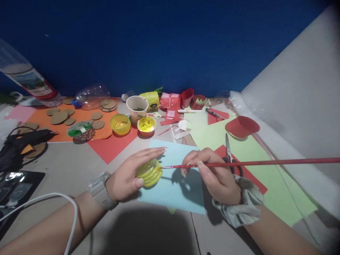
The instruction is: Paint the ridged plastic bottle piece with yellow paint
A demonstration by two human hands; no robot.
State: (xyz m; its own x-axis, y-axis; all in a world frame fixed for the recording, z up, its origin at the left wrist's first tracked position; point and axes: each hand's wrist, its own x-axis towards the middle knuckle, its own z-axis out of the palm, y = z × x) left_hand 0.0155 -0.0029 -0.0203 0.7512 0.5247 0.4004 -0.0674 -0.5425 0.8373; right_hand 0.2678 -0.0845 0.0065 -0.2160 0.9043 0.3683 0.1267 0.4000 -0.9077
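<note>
My left hand is wrapped round a small ribbed plastic piece coated in yellow paint, perhaps a cut bottle end, held over a light blue sheet. In my right hand a long red-handled paintbrush is pinched near its ferrule. Its bristle tip touches the right side of the yellow piece. Behind them stand a tub of yellow paint, a second yellow-painted cup and a patterned paper cup with dark liquid.
Scissors lie right of my right hand on red and green paper. To the left are a glue gun, cardboard discs and a green-painted cup. A large bottle stands far left; a white cable crosses my left forearm.
</note>
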